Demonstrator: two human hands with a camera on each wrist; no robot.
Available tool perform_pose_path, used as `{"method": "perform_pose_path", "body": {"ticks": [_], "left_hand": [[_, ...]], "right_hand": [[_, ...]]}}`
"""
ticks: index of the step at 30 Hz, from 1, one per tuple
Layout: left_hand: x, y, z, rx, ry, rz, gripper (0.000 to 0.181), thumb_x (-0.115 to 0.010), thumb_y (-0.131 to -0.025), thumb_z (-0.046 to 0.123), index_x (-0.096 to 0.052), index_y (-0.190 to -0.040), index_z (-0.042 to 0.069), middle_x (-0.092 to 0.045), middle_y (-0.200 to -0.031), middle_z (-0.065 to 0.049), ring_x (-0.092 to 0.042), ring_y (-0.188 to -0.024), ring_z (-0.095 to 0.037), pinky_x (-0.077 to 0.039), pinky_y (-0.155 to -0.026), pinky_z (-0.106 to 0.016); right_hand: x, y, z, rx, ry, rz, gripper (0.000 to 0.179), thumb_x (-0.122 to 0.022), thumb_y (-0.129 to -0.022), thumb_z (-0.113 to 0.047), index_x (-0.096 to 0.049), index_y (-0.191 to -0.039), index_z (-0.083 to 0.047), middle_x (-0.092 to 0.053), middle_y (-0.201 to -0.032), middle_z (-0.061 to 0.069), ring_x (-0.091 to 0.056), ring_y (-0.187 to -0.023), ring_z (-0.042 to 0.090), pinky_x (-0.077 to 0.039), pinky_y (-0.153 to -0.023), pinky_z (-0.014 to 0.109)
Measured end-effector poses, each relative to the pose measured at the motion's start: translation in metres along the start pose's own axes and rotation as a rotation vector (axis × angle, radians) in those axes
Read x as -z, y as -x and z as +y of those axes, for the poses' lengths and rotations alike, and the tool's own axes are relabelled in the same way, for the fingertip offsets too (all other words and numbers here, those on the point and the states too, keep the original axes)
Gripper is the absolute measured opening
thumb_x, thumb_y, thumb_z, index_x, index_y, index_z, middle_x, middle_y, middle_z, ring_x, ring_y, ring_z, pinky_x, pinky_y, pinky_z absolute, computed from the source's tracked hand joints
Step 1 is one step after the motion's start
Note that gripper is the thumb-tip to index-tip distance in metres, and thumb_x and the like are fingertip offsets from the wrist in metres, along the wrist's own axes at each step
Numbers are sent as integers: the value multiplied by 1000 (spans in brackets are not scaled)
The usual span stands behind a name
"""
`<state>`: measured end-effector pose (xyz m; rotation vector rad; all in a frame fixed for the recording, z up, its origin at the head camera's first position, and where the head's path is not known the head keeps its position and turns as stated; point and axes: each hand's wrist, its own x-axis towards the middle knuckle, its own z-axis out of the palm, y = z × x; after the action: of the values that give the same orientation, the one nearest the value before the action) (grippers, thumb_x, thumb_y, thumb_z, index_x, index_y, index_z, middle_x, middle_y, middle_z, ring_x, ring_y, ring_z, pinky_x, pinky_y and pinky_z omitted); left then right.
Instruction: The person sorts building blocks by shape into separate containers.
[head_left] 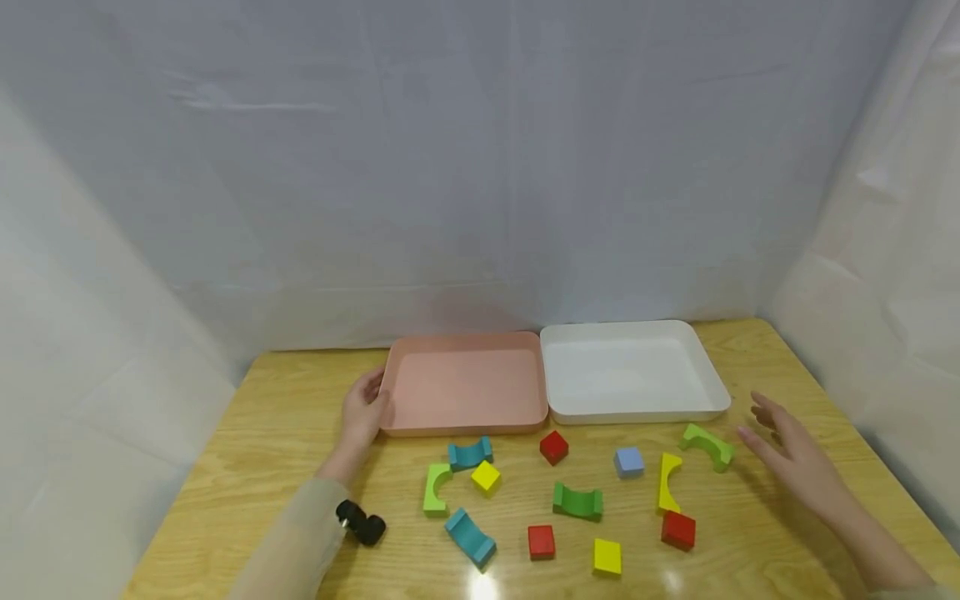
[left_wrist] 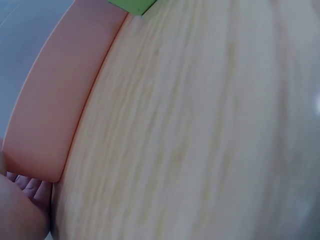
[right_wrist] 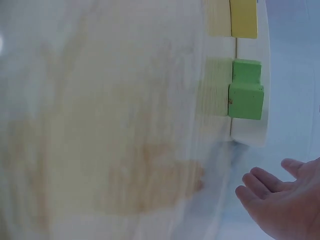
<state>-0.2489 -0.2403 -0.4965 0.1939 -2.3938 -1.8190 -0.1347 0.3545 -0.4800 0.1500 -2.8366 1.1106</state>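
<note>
My left hand (head_left: 363, 408) is at the left end of a shallow pink tray (head_left: 465, 431). Its thumb lies over the rim and its fingers are against the outer wall; in the left wrist view, the fingers (left_wrist: 30, 187) show just below the tray's corner. My right hand (head_left: 791, 458) hovers over the table to the right of a white tray (head_left: 637, 416), fingers spread and nothing held. Nearest to it is a light green arch block (head_left: 707, 447). The right wrist view shows this hand (right_wrist: 287, 200) palm visible, apart from the blocks.
Toy blocks lie scattered before the trays: blue arches (head_left: 471, 537), a green arch (head_left: 577, 502), a yellow arch (head_left: 667, 483), red cubes (head_left: 541, 542), yellow cubes (head_left: 607, 557) and a light blue cube (head_left: 628, 462). White cloth (head_left: 510, 167) hangs behind the wooden table.
</note>
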Motion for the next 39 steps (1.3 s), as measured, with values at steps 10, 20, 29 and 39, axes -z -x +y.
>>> {"method": "perform_pose_path", "body": {"ticks": [10, 20, 29, 39], "left_hand": [[-1, -2, -1, 35, 47, 4, 49, -43, -108, -6, -40, -157, -11, -41, -162, -34, -39, -153, -45, -34, -128, -52], [0, -1, 0, 70, 88, -5, 50, -43, -110, -2, -38, -159, -8, -39, -165, -31, -37, -155, -42, -32, -130, -51], [1, -2, 0, 84, 112, -11, 50, -44, -109, -3, -39, -159, -6, -40, -165, -29, -38, -155, -39, -38, -124, -37], [7, -5, -2, 105, 162, -66, 53, -49, -108, -2, -38, -160, -7, -38, -166, -30, -34, -157, -40, -41, -99, -8]], "right_hand": [[-9, 2, 4, -60, -116, -33, 52, -51, -113, -21, -43, -150, 15, -58, -138, 40, -38, -100, -30, -39, -80, 2], [-14, 0, 7, -92, -120, -49, 49, -65, -107, -17, -53, -143, 14, -73, -121, 16, -50, -91, -22, -47, -77, 6], [-13, -3, 6, -126, -105, -106, 53, -74, -101, -19, -58, -142, 10, -71, -121, -6, -51, -92, -18, -50, -78, 10], [-12, 0, 3, -194, -72, -147, 53, -79, -97, -28, -65, -138, 3, -70, -125, 13, -51, -92, -15, -51, -78, 15]]}}
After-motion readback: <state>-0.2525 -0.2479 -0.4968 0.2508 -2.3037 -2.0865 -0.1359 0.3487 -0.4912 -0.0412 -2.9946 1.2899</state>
